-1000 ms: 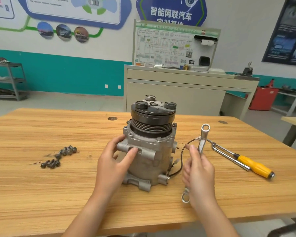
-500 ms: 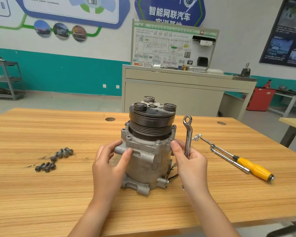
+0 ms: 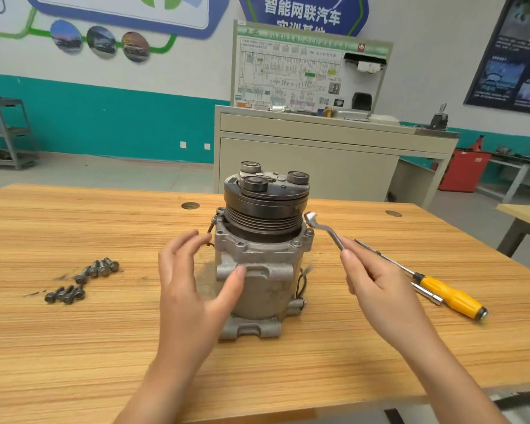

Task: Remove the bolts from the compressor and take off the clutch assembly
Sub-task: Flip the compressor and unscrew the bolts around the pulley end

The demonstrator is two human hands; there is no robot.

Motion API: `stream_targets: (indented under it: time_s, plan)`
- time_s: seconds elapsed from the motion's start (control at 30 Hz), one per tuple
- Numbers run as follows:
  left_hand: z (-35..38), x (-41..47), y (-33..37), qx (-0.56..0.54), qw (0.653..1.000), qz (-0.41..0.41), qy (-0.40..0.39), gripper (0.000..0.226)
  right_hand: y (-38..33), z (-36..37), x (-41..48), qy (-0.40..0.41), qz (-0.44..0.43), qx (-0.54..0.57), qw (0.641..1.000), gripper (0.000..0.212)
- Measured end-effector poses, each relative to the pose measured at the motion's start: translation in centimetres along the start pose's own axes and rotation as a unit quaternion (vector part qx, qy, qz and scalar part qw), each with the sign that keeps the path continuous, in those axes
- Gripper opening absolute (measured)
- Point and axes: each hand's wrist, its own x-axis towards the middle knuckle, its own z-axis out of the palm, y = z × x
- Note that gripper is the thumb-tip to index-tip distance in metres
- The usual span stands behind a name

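Two small clusters of loose bolts point(image 3: 83, 280) lie on the tabletop point(image 3: 74, 347), far left. Our left hand point(image 3: 193, 289) has its fingers apart, thumb tip touching the compressor point(image 3: 257, 270). The compressor stands upright mid-tabletop, clutch assembly point(image 3: 265, 206) on top. Our right hand point(image 3: 377, 289) has its fingers clamped on a wrench point(image 3: 323, 229), whose head is just beside the compressor's upper flange. A yellow-handled screwdriver point(image 3: 450, 296) lies far right.
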Motion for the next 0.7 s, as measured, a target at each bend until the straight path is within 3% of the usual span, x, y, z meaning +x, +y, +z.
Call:
stream_targets:
  time_s: [0.13,0.27,0.33,0.43,0.5,0.57,0.7]
  plan:
    - [-0.1,2.9,0.4,0.018,0.996,-0.017,-0.086,0.081,-1.8,-1.6,-1.2,-0.017,-0.045,-0.204,0.978,0.033]
    - [0.8,3.6,0.1,0.041,0.99,-0.01,-0.134,0.09,-3.6,-1.9,-1.3,-0.003,-0.081,-0.312,0.947,0.039]
    - [1.2,3.0,-0.4,0.025,0.991,-0.015,-0.13,0.087,-4.3,-1.9,-1.4,-0.028,-0.091,-0.419,0.903,0.042]
    - [1.7,1.7,-0.8,-0.013,0.995,-0.014,-0.102,0.072,-6.2,-1.1,-2.0,-0.077,-0.102,-0.585,0.801,0.059]
    - [2.1,1.0,-1.1,-0.035,0.995,-0.021,-0.087,0.066,-7.4,-0.5,-2.1,-0.126,-0.088,-0.616,0.773,0.071]
    - [2.5,0.7,-1.4,-0.042,0.996,-0.029,-0.073,0.067,-7.8,0.0,-2.2,-0.157,-0.092,-0.616,0.766,0.074]
    - [2.6,0.6,-1.7,-0.042,0.995,-0.034,-0.078,0.069,-7.3,0.1,-2.2,-0.118,-0.128,-0.61,0.773,0.076]
